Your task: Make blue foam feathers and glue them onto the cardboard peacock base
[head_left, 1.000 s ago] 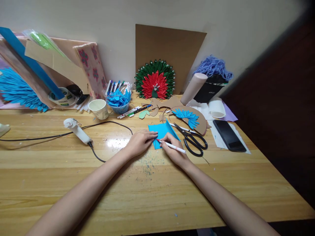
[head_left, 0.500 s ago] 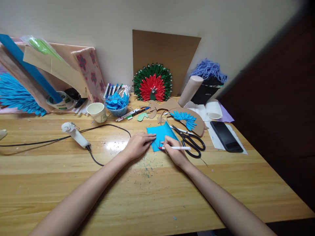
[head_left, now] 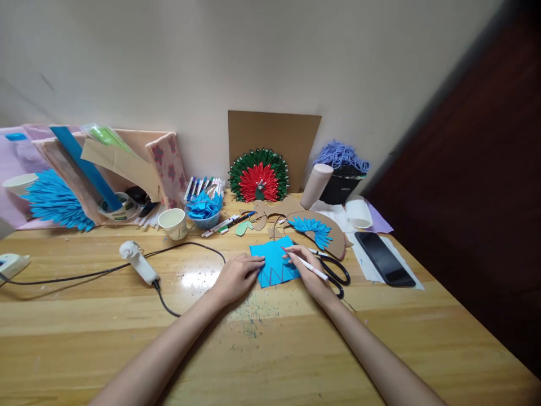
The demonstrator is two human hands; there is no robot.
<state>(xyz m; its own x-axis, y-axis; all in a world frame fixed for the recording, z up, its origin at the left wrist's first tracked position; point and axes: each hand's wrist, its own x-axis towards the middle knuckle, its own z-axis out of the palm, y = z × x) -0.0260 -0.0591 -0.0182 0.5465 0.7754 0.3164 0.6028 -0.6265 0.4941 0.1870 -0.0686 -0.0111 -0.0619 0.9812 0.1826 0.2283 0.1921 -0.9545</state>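
A sheet of blue paper [head_left: 274, 256] lies on the wooden table, with a dark zigzag line drawn along its near edge. My left hand [head_left: 240, 276] rests open on its left side, fingertips flat on the paper. At the right side, my right hand [head_left: 311, 273] is closed around a white marker [head_left: 310, 266] with a red tip, which points at the upper part of the sheet. Black-handled scissors [head_left: 338, 273] lie just beyond the right hand, their blades mostly hidden.
Behind the paper are a cardboard disc with blue petals [head_left: 336, 237], loose markers [head_left: 228, 224] and a bowl of blue pieces [head_left: 205, 208]. A hot glue gun [head_left: 138, 262] with its cord lies left, beside a paper cup [head_left: 173, 224]. A phone [head_left: 384, 259] lies right.
The camera view has tilted up. More of the zigzag now shows on the paper, whose raised right corner lies flatter. My right hand has moved the marker from the near edge toward the far part.
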